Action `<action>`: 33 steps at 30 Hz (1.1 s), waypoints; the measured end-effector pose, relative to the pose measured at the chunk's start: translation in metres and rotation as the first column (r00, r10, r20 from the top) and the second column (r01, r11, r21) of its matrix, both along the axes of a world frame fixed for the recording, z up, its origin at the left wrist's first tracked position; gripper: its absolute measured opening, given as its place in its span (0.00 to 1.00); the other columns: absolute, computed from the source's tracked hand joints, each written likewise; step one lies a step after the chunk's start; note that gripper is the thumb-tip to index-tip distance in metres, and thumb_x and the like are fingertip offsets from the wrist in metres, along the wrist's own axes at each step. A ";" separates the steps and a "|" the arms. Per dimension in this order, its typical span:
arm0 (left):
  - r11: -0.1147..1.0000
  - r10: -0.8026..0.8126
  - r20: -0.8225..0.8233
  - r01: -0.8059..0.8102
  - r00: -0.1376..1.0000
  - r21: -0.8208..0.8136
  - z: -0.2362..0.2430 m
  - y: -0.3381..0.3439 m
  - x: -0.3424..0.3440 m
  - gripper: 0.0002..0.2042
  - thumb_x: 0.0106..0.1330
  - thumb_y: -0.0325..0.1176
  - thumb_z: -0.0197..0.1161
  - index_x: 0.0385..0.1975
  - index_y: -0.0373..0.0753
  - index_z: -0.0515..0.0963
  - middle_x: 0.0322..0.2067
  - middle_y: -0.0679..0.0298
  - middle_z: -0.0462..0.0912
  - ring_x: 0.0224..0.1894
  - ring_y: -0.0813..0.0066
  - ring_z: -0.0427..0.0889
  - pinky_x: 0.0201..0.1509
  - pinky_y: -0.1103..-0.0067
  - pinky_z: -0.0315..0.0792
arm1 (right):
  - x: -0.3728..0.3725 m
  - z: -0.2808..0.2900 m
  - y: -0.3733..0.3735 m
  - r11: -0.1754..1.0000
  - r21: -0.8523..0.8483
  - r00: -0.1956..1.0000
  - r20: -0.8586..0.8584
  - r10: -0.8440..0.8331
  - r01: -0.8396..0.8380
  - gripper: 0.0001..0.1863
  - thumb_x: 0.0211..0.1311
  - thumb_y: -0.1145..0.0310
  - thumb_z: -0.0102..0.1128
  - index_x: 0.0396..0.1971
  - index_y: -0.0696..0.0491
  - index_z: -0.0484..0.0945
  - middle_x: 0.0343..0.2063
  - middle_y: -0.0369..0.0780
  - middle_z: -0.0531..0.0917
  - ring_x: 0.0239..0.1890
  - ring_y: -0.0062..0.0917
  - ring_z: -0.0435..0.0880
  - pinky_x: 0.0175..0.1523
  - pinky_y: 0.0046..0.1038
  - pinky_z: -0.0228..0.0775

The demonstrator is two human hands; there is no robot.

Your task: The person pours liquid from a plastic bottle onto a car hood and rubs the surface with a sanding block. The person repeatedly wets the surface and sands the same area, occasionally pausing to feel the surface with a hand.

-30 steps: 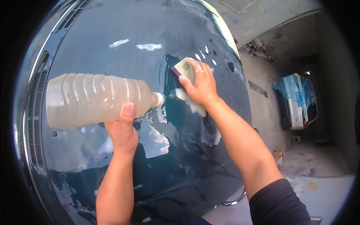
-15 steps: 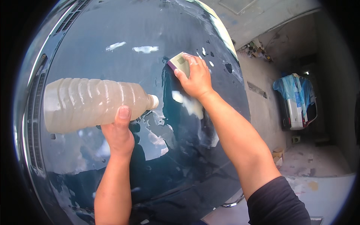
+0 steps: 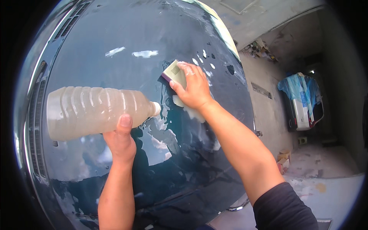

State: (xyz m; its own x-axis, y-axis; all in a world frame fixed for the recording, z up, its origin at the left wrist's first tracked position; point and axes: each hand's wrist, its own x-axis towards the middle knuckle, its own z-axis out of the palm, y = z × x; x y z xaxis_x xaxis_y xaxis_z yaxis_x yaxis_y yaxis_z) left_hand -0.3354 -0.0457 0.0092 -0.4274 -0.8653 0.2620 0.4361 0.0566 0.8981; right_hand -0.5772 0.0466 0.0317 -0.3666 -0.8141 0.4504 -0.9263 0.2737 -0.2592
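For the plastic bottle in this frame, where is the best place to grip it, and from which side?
Probably the ribbed body of the plastic bottle, near the shoulder, coming from the person's near side, as the left hand does with its thumb on the wall. It lies sideways, its white neck pointing right; the rings should help against slipping, and this hold leaves the neck clear.

Daylight bright on hood (image 3: 126,73); white glare patches, clouds mirrored in gloss. Bay (image 3: 343,84) at right dim, one small light (image 3: 312,71) glowing. Fisheye bends vents (image 3: 36,126); corners black. Bottle (image 3: 96,111) fairly sharp, far car (image 3: 303,115) softer.
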 end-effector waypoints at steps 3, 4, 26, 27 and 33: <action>0.999 0.044 0.040 -0.044 0.998 -0.022 -0.001 -0.005 0.012 0.32 0.67 0.52 0.65 0.60 0.32 0.70 0.55 0.57 0.74 0.57 0.64 0.73 0.64 0.66 0.66 | 0.070 -0.001 0.047 0.978 0.024 0.978 0.037 0.204 -0.205 0.33 0.53 0.60 0.73 0.58 0.56 0.74 0.59 0.47 0.75 0.57 0.44 0.75 0.58 0.40 0.66; 0.999 0.043 0.048 -0.042 0.998 -0.026 0.000 -0.005 0.011 0.31 0.67 0.52 0.65 0.59 0.32 0.70 0.55 0.57 0.74 0.57 0.64 0.73 0.64 0.66 0.66 | 0.073 0.000 0.054 0.972 0.012 0.971 0.037 0.235 -0.235 0.33 0.53 0.60 0.73 0.58 0.57 0.74 0.59 0.47 0.75 0.57 0.43 0.75 0.58 0.40 0.66; 0.998 -0.051 0.041 0.052 0.998 -0.031 0.013 0.007 -0.002 0.30 0.67 0.53 0.65 0.57 0.33 0.73 0.52 0.59 0.76 0.54 0.66 0.74 0.60 0.69 0.68 | -0.020 0.002 0.022 0.986 0.065 0.987 0.023 -0.157 0.156 0.30 0.59 0.57 0.68 0.59 0.54 0.74 0.59 0.45 0.76 0.61 0.41 0.73 0.66 0.41 0.63; 0.998 -0.062 0.039 0.062 0.997 -0.025 0.014 0.005 0.003 0.30 0.67 0.53 0.65 0.57 0.33 0.73 0.52 0.59 0.76 0.54 0.66 0.74 0.61 0.69 0.68 | -0.012 -0.003 0.024 0.989 0.042 0.990 -0.012 -0.143 0.144 0.30 0.59 0.56 0.68 0.59 0.54 0.74 0.59 0.45 0.76 0.61 0.41 0.73 0.66 0.41 0.63; 0.996 -0.092 0.042 0.091 0.995 0.021 0.003 -0.005 0.011 0.34 0.68 0.54 0.62 0.64 0.36 0.64 0.59 0.59 0.71 0.63 0.64 0.71 0.69 0.65 0.64 | 0.069 -0.001 0.092 0.990 0.088 0.994 0.028 0.106 -0.108 0.33 0.55 0.55 0.71 0.58 0.56 0.75 0.59 0.50 0.75 0.58 0.45 0.75 0.62 0.43 0.66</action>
State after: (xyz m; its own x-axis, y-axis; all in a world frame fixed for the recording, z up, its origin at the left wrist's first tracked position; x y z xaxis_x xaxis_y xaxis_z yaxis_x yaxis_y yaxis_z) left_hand -0.3239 -0.0507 0.0118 -0.5158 -0.8265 0.2257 0.3996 0.0009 0.9167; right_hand -0.5086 0.1388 0.0307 -0.2844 -0.8858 0.3668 -0.9456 0.1962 -0.2595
